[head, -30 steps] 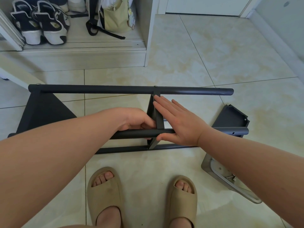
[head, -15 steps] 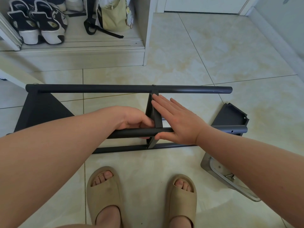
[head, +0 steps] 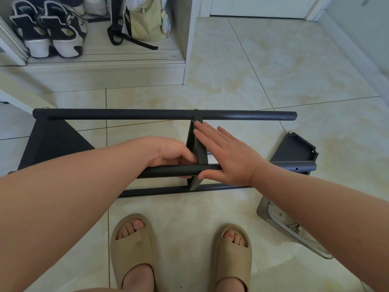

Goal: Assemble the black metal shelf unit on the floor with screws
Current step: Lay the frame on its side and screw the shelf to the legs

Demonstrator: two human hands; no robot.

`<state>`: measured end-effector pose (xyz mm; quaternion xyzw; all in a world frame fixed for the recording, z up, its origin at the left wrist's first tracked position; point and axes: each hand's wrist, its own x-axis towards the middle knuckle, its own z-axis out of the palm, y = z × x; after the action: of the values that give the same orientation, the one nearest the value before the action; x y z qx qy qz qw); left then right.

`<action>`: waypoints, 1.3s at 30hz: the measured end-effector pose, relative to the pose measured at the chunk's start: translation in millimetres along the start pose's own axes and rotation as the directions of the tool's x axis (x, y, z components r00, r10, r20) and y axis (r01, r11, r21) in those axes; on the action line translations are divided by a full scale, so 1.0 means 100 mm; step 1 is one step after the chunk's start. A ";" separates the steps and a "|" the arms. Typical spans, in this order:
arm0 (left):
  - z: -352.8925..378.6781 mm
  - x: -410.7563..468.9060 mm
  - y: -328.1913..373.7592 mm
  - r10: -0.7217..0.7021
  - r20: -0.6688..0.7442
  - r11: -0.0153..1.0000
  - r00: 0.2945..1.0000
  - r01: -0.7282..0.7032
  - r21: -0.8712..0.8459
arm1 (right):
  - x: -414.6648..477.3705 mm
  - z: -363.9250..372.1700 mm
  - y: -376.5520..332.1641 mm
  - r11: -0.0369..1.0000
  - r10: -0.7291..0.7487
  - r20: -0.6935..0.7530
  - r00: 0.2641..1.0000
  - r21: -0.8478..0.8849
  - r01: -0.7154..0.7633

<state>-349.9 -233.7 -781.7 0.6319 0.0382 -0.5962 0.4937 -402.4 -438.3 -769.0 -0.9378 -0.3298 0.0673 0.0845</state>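
Note:
The black metal shelf unit lies on its side on the tiled floor, its far pole [head: 147,115] running left to right. A middle shelf panel [head: 199,148] stands on edge between that pole and a nearer pole [head: 168,170]. My left hand [head: 172,151] reaches in behind the nearer pole, fingers curled at the panel's left face; what they hold is hidden. My right hand [head: 227,154] lies flat with straight fingers against the panel's right face, thumb under the nearer pole. A second panel [head: 52,142] is fixed at the unit's left end.
A loose black shelf panel [head: 294,148] lies on the floor at right. A metal tray [head: 265,211] with screws [head: 293,225] sits near my right forearm. My feet in tan slippers [head: 134,249] stand just below. A cabinet with shoes [head: 48,32] and a bag [head: 145,20] is behind.
Almost nothing has moved. Both hands stay at the middle panel; the view has shifted very slightly.

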 end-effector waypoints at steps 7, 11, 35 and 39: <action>0.04 0.00 0.03 0.041 -0.062 0.994 0.997 -0.034 0.107 | 0.00 0.01 0.01 1.000 -0.004 -0.009 1.000 -0.009 0.004; 0.01 -0.02 0.02 0.040 -0.015 0.998 0.999 -0.039 0.046 | 0.00 0.01 0.01 1.000 -0.005 -0.007 1.000 -0.012 0.005; 0.03 0.02 0.01 0.016 -0.023 0.999 1.000 -0.015 0.036 | 0.00 0.02 0.02 1.000 -0.004 -0.019 1.000 -0.022 0.004; 0.01 0.01 0.00 -0.003 0.018 1.000 1.000 0.004 -0.018 | 0.00 0.01 0.01 1.000 -0.006 -0.023 1.000 -0.021 0.006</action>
<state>-349.9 -235.1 -782.4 0.6221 0.0404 -0.6022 0.4987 -401.8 -439.2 -770.7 -0.9384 -0.3324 0.0529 0.0787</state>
